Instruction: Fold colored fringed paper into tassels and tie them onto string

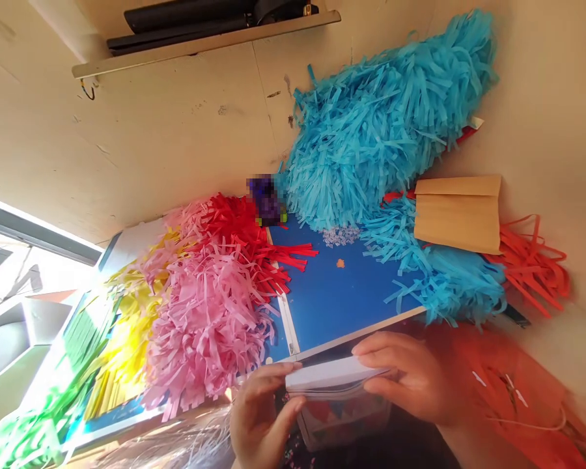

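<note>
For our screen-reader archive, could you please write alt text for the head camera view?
A left hand and a right hand pinch a white paper stack above a clear box by the edge of a blue table. On it lie fringed heaps: a blue paper pile, a pink paper pile and a red paper pile.

A paper stack (334, 376) sits over a box (342, 420) before the table (342, 299) (shredded-paper heaps (209, 306) cover its left and back).

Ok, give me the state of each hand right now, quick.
Left hand: closed, pinching the left end of the white paper stack.
Right hand: closed on the right end of the same stack, fingers laid over its top.
</note>
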Motion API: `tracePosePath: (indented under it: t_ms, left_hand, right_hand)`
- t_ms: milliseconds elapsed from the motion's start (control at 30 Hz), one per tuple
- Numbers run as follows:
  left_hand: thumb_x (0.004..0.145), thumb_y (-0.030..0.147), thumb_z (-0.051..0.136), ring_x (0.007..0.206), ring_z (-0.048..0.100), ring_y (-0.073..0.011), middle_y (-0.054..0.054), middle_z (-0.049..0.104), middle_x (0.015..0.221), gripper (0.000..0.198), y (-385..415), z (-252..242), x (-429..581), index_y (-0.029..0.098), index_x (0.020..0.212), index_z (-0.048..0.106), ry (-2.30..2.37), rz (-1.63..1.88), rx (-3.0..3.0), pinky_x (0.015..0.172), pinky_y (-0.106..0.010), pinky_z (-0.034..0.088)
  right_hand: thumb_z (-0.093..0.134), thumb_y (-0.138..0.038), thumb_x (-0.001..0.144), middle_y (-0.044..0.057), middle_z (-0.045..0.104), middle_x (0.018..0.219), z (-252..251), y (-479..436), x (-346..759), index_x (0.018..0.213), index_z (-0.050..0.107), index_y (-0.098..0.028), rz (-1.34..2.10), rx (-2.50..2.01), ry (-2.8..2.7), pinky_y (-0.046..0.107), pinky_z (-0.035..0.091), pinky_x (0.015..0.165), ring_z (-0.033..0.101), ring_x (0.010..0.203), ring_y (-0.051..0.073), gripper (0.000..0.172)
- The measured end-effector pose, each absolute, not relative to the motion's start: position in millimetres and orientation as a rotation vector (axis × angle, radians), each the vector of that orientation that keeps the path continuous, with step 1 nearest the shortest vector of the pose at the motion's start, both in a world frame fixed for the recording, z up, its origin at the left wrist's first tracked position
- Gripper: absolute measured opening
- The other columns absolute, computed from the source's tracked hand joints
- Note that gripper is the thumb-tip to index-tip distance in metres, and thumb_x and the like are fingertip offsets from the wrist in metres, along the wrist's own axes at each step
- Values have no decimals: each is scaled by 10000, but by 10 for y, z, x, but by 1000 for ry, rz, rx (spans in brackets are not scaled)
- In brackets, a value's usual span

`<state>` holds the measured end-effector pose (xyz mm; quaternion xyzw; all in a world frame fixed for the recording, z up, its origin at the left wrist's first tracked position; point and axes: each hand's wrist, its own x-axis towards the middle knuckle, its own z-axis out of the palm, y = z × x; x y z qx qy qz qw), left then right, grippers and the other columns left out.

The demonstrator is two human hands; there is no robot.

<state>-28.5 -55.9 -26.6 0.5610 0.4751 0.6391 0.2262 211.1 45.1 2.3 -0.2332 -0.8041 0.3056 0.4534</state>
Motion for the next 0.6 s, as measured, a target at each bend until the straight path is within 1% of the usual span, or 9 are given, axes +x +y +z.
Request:
tracePosePath:
  t_ms: [100, 167, 300, 333, 400, 467, 500, 533, 600]
  left_hand:
    - [820, 72, 726, 958, 748, -210, -57, 751, 1056, 231, -623, -349, -248, 186, 1002, 641, 1356, 1821, 1663, 827, -325, 634]
    - [802, 28, 723, 975, 744, -217, -70, 748, 1082, 290, -649, -378, -243, 171, 1040, 640, 1365, 1822, 1719, 830, -330, 633]
    - [803, 8, 716, 1005, 733, -229, -89, 742, 1108, 376, -669, -393, -260, 159, 1135, 623, 1334, 1838, 1782, 835, -355, 634]
    - [805, 6, 714, 1008, 732, -229, -92, 742, 1110, 383, -668, -389, -267, 160, 1143, 623, 1333, 1830, 1810, 830, -355, 635]
    - [813, 12, 711, 1006, 732, -223, -98, 742, 1111, 381, -660, -367, -283, 160, 1152, 622, 1338, 1803, 1864, 818, -348, 636]
    - [829, 38, 707, 998, 735, -211, -107, 746, 1102, 348, -643, -325, -297, 153, 1147, 624, 1341, 1765, 1939, 813, -327, 635]
    - [839, 55, 704, 993, 736, -204, -111, 750, 1090, 321, -632, -297, -303, 147, 1137, 628, 1343, 1747, 1981, 816, -314, 632]
    - [848, 76, 703, 986, 738, -197, -114, 755, 1072, 286, -619, -265, -308, 142, 1118, 635, 1343, 1731, 2026, 819, -301, 629]
    - [862, 116, 702, 952, 744, -183, -115, 765, 1019, 212, -592, -198, -317, 134, 1067, 650, 1350, 1712, 2104, 817, -273, 624]
  right_hand:
    - [660, -353, 943, 78, 763, 927, 11, 436, 2130, 985, 708, -213, 752, -583, -1994, 235, 612, 697, 745, 820, 181, 154]
    - [655, -337, 945, 79, 760, 939, -4, 426, 2147, 992, 703, -209, 733, -584, -2013, 240, 614, 713, 743, 838, 183, 145]
    - [610, -272, 964, 68, 752, 953, 22, 407, 2178, 1042, 687, -204, 654, -550, -2070, 247, 604, 729, 732, 855, 171, 129]
    - [601, -243, 962, 67, 750, 963, 59, 395, 2174, 1062, 685, -202, 597, -547, -2110, 269, 597, 766, 726, 874, 175, 137]
    - [602, -199, 945, 66, 750, 1006, 175, 347, 2131, 1090, 686, -196, 424, -557, -2233, 355, 547, 922, 710, 949, 197, 168]
    - [599, -196, 946, 66, 749, 1072, 314, 267, 2034, 1110, 691, -185, 257, -570, -2368, 436, 422, 1078, 687, 1035, 222, 188]
    - [587, -213, 960, 68, 747, 1100, 375, 221, 1967, 1121, 691, -176, 211, -574, -2420, 450, 373, 1114, 680, 1055, 228, 195]
    - [560, -231, 981, 72, 744, 1120, 424, 178, 1894, 1137, 688, -165, 192, -566, -2458, 443, 358, 1121, 678, 1058, 226, 213]
    - [499, -257, 1017, 89, 741, 1134, 473, 116, 1751, 1170, 677, -136, 205, -534, -2499, 407, 405, 1074, 682, 1035, 219, 263]
